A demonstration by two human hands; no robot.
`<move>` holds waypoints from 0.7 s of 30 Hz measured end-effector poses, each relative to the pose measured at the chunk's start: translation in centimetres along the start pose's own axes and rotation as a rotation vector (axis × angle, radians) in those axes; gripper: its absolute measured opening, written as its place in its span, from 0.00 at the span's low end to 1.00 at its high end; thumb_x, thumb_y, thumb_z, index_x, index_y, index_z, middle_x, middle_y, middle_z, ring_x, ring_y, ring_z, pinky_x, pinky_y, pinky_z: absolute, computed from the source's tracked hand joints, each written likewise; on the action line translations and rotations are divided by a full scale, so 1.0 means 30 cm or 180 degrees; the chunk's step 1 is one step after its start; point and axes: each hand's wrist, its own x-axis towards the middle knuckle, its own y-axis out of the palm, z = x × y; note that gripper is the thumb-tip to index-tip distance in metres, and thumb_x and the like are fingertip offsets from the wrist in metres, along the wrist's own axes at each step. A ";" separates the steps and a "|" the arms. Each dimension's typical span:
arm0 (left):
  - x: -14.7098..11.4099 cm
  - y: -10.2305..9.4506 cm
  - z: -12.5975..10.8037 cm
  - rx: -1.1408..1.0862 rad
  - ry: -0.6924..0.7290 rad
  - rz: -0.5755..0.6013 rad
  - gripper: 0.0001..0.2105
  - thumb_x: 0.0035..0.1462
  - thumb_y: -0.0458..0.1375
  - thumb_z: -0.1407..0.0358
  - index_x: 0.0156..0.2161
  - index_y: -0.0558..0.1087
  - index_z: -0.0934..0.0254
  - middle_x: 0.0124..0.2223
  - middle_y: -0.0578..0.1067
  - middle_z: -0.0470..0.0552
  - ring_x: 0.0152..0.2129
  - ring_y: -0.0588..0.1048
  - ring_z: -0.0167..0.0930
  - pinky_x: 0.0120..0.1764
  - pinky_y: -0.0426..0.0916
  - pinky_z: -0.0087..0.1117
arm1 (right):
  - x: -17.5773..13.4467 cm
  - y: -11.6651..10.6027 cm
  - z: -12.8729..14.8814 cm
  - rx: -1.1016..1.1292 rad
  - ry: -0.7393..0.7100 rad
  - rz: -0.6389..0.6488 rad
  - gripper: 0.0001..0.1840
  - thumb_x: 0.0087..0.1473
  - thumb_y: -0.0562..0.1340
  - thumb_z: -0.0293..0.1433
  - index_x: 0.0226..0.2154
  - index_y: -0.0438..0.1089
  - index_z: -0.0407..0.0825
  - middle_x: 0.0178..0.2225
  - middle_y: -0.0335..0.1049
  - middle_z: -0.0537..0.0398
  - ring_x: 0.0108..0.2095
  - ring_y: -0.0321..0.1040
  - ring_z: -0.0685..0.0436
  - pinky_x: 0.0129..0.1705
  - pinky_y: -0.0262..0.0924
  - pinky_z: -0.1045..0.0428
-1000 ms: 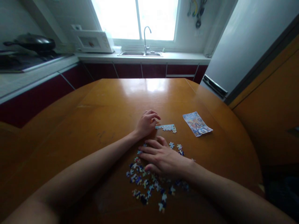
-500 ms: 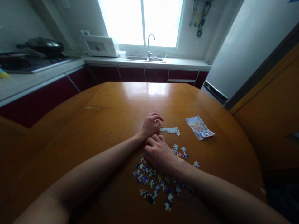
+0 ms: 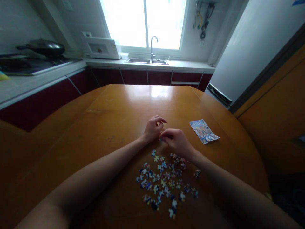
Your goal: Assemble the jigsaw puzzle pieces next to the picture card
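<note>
Many puzzle pieces [image 3: 167,175] lie loose on the worktop [image 3: 107,108], so much seems left; no joined part shows. The right hand [image 3: 177,141] seems to pinch a bluish piece [image 3: 160,139]; I can't tell if the left hand [image 3: 153,128] holds anything.

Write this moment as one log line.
Left hand: curled; right hand: touching bluish puzzle piece; loose jigsaw pieces: on wooden table; illustrated sheet: right of hands
</note>
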 end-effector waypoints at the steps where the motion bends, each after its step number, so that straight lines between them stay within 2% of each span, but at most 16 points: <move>1: -0.004 0.001 -0.007 0.0040 0.0141 0.0042 0.12 0.52 0.55 0.79 0.34 0.79 0.63 0.34 0.77 0.49 0.33 0.73 0.30 0.34 0.69 0.30 | 0.012 -0.036 -0.025 0.0245 0.0163 -0.0149 0.07 0.53 0.62 0.26 0.32 0.77 0.47 0.30 0.77 0.53 0.30 0.70 0.47 0.35 0.62 0.51; 4: -0.017 0.001 -0.032 0.0142 0.0617 0.0235 0.08 0.56 0.58 0.75 0.35 0.78 0.62 0.34 0.79 0.49 0.36 0.74 0.32 0.40 0.70 0.34 | 0.031 -0.121 -0.097 0.0679 0.0620 -0.0453 0.07 0.49 0.66 0.32 0.32 0.78 0.46 0.26 0.77 0.53 0.27 0.69 0.47 0.30 0.63 0.51; 8: -0.029 -0.002 -0.057 0.0172 0.1015 0.0474 0.05 0.61 0.59 0.70 0.38 0.78 0.62 0.35 0.80 0.49 0.35 0.73 0.33 0.41 0.70 0.35 | 0.017 -0.154 -0.149 0.0854 0.0955 -0.0732 0.12 0.45 0.71 0.37 0.31 0.77 0.46 0.25 0.76 0.52 0.24 0.68 0.47 0.27 0.62 0.51; 12: -0.030 -0.003 -0.059 0.0296 0.1200 0.0547 0.04 0.63 0.61 0.65 0.40 0.78 0.61 0.36 0.80 0.49 0.36 0.73 0.33 0.41 0.70 0.36 | -0.009 -0.149 -0.160 0.0816 0.0920 -0.0717 0.11 0.47 0.70 0.37 0.30 0.78 0.45 0.25 0.76 0.52 0.25 0.70 0.47 0.29 0.64 0.51; 17: -0.030 -0.008 -0.056 0.0540 0.1413 0.0816 0.07 0.62 0.63 0.60 0.43 0.78 0.58 0.39 0.81 0.48 0.38 0.73 0.32 0.45 0.68 0.37 | -0.019 -0.150 -0.166 0.0901 0.0843 -0.0678 0.11 0.48 0.70 0.36 0.32 0.78 0.46 0.28 0.78 0.51 0.29 0.72 0.45 0.32 0.66 0.50; 21: -0.033 -0.013 -0.059 0.0676 0.1468 0.0819 0.07 0.61 0.64 0.60 0.44 0.79 0.56 0.40 0.81 0.47 0.39 0.73 0.32 0.45 0.67 0.37 | -0.016 -0.153 -0.166 0.0837 0.0692 -0.0754 0.11 0.47 0.71 0.36 0.31 0.78 0.47 0.30 0.79 0.51 0.30 0.73 0.45 0.33 0.66 0.50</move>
